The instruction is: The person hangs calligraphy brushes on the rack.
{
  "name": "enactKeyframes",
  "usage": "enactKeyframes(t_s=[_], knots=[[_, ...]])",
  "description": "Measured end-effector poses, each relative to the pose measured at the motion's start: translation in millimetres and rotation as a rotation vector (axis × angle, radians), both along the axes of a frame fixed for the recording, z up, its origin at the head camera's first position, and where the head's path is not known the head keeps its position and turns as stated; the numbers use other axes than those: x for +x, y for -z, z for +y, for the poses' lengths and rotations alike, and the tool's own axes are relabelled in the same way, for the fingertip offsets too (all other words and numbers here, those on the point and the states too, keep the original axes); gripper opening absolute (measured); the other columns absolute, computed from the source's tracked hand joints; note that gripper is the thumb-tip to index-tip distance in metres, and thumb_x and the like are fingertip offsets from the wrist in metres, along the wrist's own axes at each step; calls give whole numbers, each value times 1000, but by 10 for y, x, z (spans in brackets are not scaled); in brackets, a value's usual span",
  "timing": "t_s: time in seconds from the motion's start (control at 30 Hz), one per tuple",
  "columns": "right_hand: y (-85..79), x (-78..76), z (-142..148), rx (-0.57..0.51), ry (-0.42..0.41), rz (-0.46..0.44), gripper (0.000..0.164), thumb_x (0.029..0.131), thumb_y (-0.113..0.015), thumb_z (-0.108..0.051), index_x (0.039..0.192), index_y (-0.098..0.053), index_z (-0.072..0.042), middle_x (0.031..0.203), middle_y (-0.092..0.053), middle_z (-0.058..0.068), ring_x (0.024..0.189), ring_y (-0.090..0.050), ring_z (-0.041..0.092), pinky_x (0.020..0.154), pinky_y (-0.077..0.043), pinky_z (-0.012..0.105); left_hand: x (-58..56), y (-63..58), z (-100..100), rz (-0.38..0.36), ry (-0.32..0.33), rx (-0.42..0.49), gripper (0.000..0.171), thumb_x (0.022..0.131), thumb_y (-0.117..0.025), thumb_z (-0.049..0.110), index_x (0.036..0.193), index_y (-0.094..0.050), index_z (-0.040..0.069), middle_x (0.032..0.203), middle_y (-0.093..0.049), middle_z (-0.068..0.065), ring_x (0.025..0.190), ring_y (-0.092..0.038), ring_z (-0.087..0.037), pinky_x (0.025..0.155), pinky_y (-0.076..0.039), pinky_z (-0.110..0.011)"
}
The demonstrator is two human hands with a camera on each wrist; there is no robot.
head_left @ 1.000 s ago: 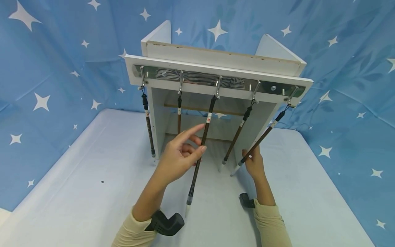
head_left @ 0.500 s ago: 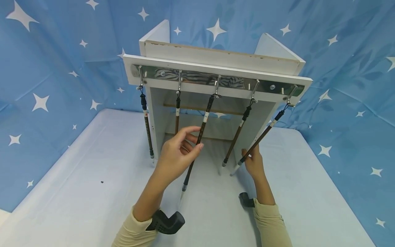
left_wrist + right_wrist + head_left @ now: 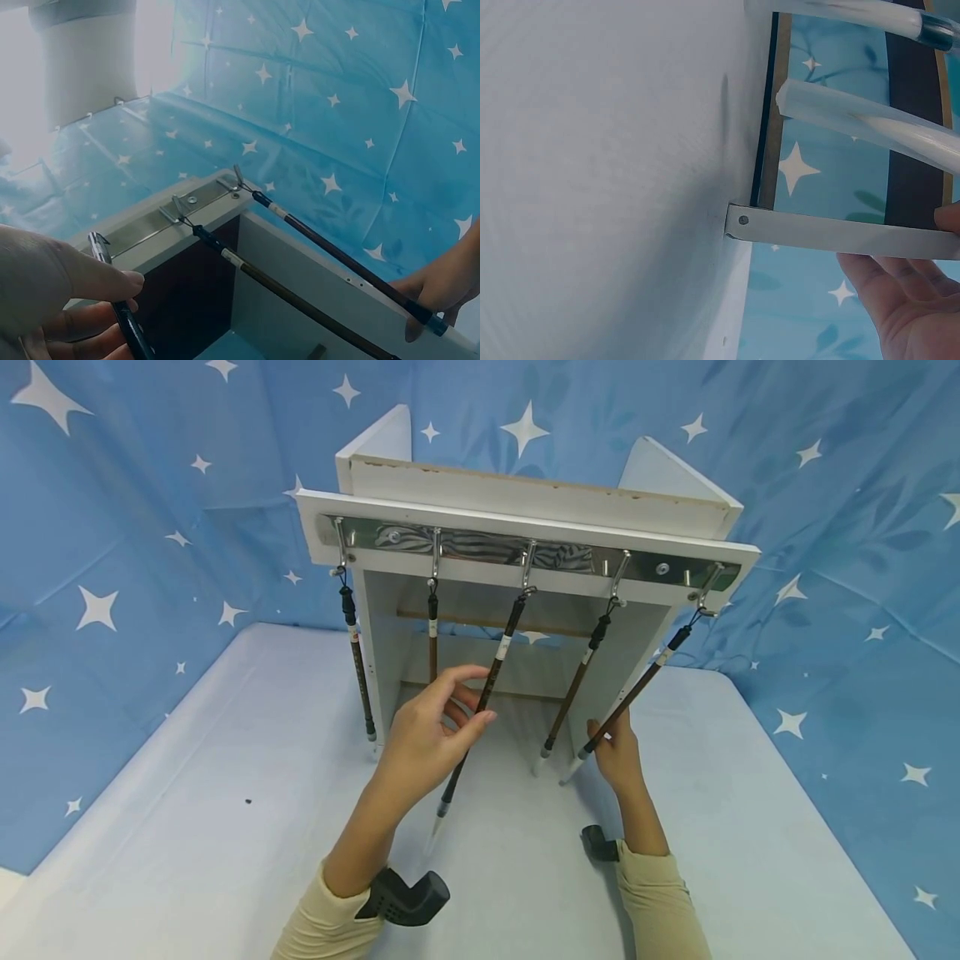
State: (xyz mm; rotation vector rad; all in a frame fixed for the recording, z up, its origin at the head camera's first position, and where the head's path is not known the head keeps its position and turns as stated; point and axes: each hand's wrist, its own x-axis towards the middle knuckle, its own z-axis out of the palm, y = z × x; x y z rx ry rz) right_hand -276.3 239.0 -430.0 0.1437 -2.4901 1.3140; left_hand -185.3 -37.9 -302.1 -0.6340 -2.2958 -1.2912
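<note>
Several calligraphy brushes with cord loops and clear caps hang from hooks on a metal hook rail (image 3: 558,557) across a white stand (image 3: 540,497). My left hand (image 3: 423,731) has its thumb and fingers loosely curled round the middle brush (image 3: 495,664), below its white label. In the left wrist view the thumb lies over that brush (image 3: 129,330). My right hand (image 3: 618,756) grips the stand's right side panel (image 3: 633,652), partly behind the rightmost brush (image 3: 637,689). In the right wrist view the thumb is inside the panel (image 3: 840,232), the fingers outside.
Other brushes hang left (image 3: 360,672), second from left (image 3: 432,643) and second from right (image 3: 573,693). A white cloth (image 3: 247,718) covers the table, with a small dark speck (image 3: 248,801) on it. A starry blue curtain (image 3: 187,485) hangs behind and at both sides.
My left fingers have curled in from an extended index finger to lie round the middle brush. That brush's capped lower end has swung away from me and slightly left. My right hand stays put.
</note>
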Motion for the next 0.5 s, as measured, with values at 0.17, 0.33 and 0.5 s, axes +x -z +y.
enactKeyframes(t_s=[0.17, 0.33, 0.5], knots=[[4, -3, 0, -1, -5, 15, 47, 92, -46, -6, 135, -28, -10, 133, -43, 27, 119, -45, 46, 90, -44, 56, -3, 7, 1, 6, -5, -18, 44, 80, -69, 12, 121, -52, 10, 86, -62, -4, 69, -58, -10, 61, -50, -21], [6, -3, -1, -2, -7, 18, 48, 92, -46, -6, 136, -27, -10, 134, -42, 27, 119, -45, 46, 90, -43, 57, -5, 8, 7, -1, -7, -33, 44, 80, -70, 13, 121, -52, 11, 86, -62, -4, 69, -58, -11, 60, -50, -21], [6, -1, 0, -11, -12, 14, 50, 92, -46, -6, 137, -25, -11, 135, -41, 26, 119, -45, 46, 90, -44, 57, -6, 6, 9, -6, -13, -38, 44, 80, -69, 13, 120, -52, 11, 85, -62, -4, 68, -58, -11, 60, -50, -21]])
